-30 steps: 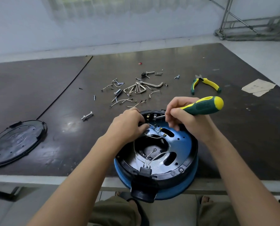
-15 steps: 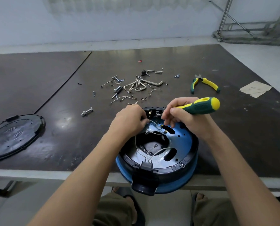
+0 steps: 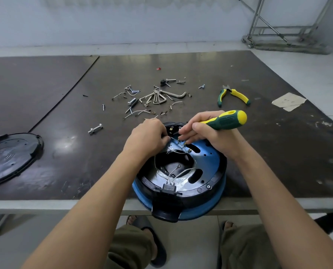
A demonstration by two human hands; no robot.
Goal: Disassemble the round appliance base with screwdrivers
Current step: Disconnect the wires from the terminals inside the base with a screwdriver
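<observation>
The round appliance base (image 3: 206, 164), blue with a black rim and a black handle toward me, lies upside down at the table's near edge, its inside open with thin white wires showing. My right hand (image 3: 206, 134) grips a green and yellow screwdriver (image 3: 226, 120) whose handle points right; its tip, hidden by my fingers, sits at the base's far rim. My left hand (image 3: 147, 137) has curled fingers at that same far rim and pinches something small among the wires; what it holds is hidden.
A pile of loose screws, bolts and hex keys (image 3: 154, 98) lies beyond the base. Green and yellow pliers (image 3: 233, 95) lie at the far right, a single bolt (image 3: 95, 129) at the left. The removed black round cover (image 3: 10, 158) rests at the far left. Paper scrap (image 3: 287, 100) at right.
Both hands stayed at the base's far rim with small shifts of the fingers. The screwdriver handle stayed tilted up to the right. The camera moved slightly.
</observation>
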